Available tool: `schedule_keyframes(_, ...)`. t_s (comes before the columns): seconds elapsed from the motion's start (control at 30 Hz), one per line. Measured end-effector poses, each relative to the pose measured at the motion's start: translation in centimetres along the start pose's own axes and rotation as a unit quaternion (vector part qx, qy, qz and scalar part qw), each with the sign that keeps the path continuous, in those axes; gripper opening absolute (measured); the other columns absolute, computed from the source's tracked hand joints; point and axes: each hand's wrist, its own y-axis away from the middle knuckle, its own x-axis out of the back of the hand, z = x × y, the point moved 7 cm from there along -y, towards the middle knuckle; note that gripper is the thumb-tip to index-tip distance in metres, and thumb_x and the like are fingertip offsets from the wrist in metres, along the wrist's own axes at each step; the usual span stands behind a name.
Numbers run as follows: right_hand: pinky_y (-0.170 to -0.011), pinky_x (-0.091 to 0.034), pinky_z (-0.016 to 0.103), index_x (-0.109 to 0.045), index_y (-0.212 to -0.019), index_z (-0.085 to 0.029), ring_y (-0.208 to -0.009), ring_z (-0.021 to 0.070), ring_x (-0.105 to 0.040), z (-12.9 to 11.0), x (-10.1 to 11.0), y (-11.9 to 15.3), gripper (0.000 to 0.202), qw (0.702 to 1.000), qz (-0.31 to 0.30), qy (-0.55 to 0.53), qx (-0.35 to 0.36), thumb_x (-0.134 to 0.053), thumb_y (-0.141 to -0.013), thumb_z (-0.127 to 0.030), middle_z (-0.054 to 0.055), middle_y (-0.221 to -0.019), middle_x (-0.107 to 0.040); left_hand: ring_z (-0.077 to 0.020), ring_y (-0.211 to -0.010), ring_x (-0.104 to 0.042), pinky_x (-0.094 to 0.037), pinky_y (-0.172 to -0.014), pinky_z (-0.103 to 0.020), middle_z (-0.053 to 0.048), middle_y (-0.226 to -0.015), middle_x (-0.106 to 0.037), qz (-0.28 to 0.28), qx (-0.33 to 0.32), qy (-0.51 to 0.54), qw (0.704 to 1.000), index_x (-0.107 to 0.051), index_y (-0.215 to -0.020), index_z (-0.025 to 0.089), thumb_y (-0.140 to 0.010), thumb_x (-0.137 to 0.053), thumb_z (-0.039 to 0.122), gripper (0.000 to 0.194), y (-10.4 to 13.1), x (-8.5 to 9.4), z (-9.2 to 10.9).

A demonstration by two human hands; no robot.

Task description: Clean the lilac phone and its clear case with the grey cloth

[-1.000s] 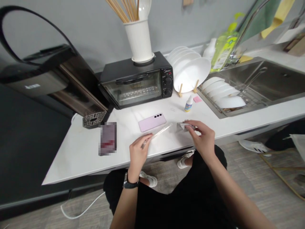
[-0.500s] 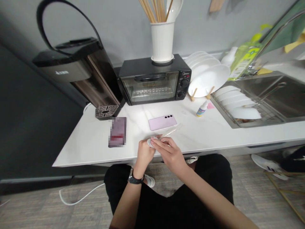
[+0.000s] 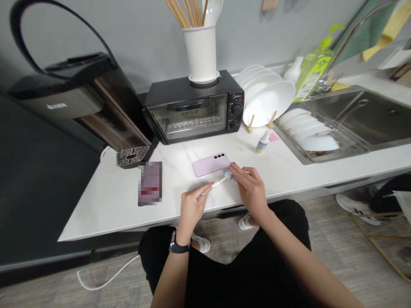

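Note:
My left hand (image 3: 192, 204) is closed on a thin pale stick-like piece (image 3: 219, 182) that points right over the counter; its exact kind is unclear. Between the fingers of my right hand (image 3: 252, 188) is a crumpled clear plastic wrapper (image 3: 228, 174), partly covered by the fingertips. The wrapper's left side is close to the tip of the pale piece; I cannot tell whether they touch. Just behind the hands a lilac phone (image 3: 208, 166) lies with its cameras up. A small white bottle (image 3: 263, 142) stands farther back on the right.
Left of the hands lies a dark purple pouch-like item (image 3: 153, 182), partly pixelated. Behind are a drink dispenser (image 3: 109, 115), a toaster oven (image 3: 192, 113) with a white utensil pot (image 3: 202, 53) on top, and racked plates (image 3: 269, 102). A sink (image 3: 369, 124) is at right.
My hands were together and have moved apart. The right hand went right with the clear wrapper, and the pale piece now shows bare in my left hand. The view has shifted slightly.

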Motion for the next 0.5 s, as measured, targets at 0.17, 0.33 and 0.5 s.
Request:
schedule_keyframes(0.17,-0.078,-0.039,0.032,-0.031,-0.111,-0.025,-0.093,0.0164,-0.038,-3.1,-2.2,1.2,0.04,0.999,-0.034,-0.014,0.031,-0.031,-0.074,-0.01,-0.003,-0.115,-0.034,-0.0147,-0.07,-0.055,-0.044,-0.066,-0.028,-0.001,-0.08,-0.06,0.001,0.01,-0.024,1.0,-0.054,-0.086,0.022,-0.072,-0.036,0.021,0.023,0.1,0.0,-0.6)
schedule_keyframes(0.33,-0.083,-0.036,0.032,-0.024,-0.113,-0.029,-0.096,0.0164,-0.038,-5.8,-3.9,2.3,0.043,0.989,-0.092,-0.045,0.105,-0.031,-0.074,-0.012,-0.007,-0.117,-0.031,-0.0148,-0.078,-0.053,-0.042,-0.07,-0.028,-0.001,-0.073,-0.059,-0.01,0.007,-0.034,0.999,-0.055,-0.082,0.021,-0.072,-0.034,0.018,0.023,0.0,0.0,-0.7)
schedule_keyframes(0.5,-0.081,-0.039,0.032,-0.025,-0.113,-0.028,-0.096,0.0159,-0.039,-5.3,-3.9,2.2,0.042,0.983,-0.113,-0.05,0.134,-0.031,-0.074,-0.011,-0.007,-0.117,-0.031,-0.0157,-0.073,-0.054,-0.043,-0.066,-0.029,-0.002,-0.071,-0.059,-0.016,0.005,-0.038,0.999,-0.055,-0.078,0.021,-0.072,-0.033,0.019,0.023,0.2,0.1,-0.9)
